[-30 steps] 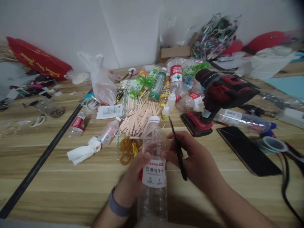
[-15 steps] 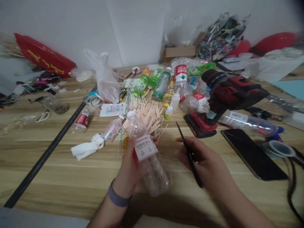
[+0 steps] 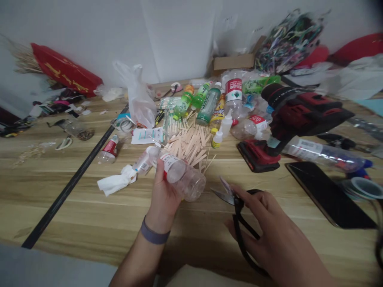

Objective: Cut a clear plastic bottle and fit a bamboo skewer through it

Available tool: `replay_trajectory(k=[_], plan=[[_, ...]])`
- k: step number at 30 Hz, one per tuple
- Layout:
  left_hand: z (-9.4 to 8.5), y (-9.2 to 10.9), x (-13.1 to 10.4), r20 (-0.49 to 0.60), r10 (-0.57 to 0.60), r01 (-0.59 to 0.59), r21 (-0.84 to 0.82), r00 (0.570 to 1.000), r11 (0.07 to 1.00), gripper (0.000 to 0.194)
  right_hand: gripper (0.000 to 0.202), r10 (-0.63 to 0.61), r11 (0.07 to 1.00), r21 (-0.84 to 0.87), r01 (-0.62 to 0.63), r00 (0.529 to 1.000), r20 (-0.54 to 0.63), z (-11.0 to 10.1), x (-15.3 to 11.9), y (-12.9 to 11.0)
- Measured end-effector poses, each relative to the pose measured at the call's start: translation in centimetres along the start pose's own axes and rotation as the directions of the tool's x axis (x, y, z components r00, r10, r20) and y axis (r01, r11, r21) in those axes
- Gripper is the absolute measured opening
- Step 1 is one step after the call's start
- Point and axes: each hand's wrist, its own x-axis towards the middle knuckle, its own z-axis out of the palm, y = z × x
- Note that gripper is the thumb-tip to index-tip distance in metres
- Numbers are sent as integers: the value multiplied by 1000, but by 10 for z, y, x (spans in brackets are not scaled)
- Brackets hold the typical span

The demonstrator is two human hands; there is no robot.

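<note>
The clear bottle (image 3: 185, 177) is in the left hand (image 3: 164, 199), which is closed around its labelled part, w/ the thumb lying along the label; the bottle is tilted, its base turned to the right and toward the person, its neck pointing away to the left; whether it also touches the table (image 3: 89, 223), I cannot tell.

To the right of the bottle, the right hand (image 3: 272, 227) is gripping the scissors (image 3: 238, 203); the blades are parted, w/ their tips near the bottle's base but not touching it; the two hands are apart from each other.

Step in hand, IMO: placing bottle & scissors relative to each other; I see no cut in the bottle wall, tho blur limits this. The next move prob. calls for a steady hold w/o crushing the thin plastic, a chosen spot on the base or side, & left fingers kept away from the blades.

Just beyond the bottle lie the wooden sticks (image 3: 191, 143); by its neck, a small bottle (image 3: 144, 162); farther right of it, the drill (image 3: 308, 113) & phone (image 3: 329, 195).
</note>
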Motion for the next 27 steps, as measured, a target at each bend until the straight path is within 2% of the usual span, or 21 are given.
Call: replay_trajectory(k=[4, 6, 9, 11, 15, 19, 23, 27], plan=[[5, -1, -3, -6, 20, -20, -15, 1000, 1000, 46, 53, 62, 997, -45, -62, 998, -1, 7, -3, -4], [8, 0, -4, -29, 22, -23, -27, 999, 999, 47, 50, 53, 998, -26, -53, 999, 5, 7, -5, -4], [10, 2, -3, -42, 39, -40, -15, 998, 999, 50, 50, -80, 997, 7, 80, 996, 28, 4, -8, -5], [10, 3, -2, -31, 65, -65, 6, 997, 998, 50, 47, -150, 988, -30, 151, 988, 23, 2, -10, -6], [12, 5, -3, -32, 102, -101, 29, 994, 994, 49, 41, -191, 969, -162, 189, 982, -1, 0, -16, -12], [16, 6, -7, -57, 98, -96, 31, 994, 995, 48, 40, -231, 927, -290, 237, 971, 56, -3, -16, -14], [21, 7, -10, -106, 86, -83, 36, 991, 996, 51, 39, -330, 886, -333, 323, 943, 39, -8, -13, -8], [27, 8, -11, -161, 68, -62, 43, 985, 997, 55, 42, -327, 864, -388, 320, 944, 49, -14, -13, -5]])
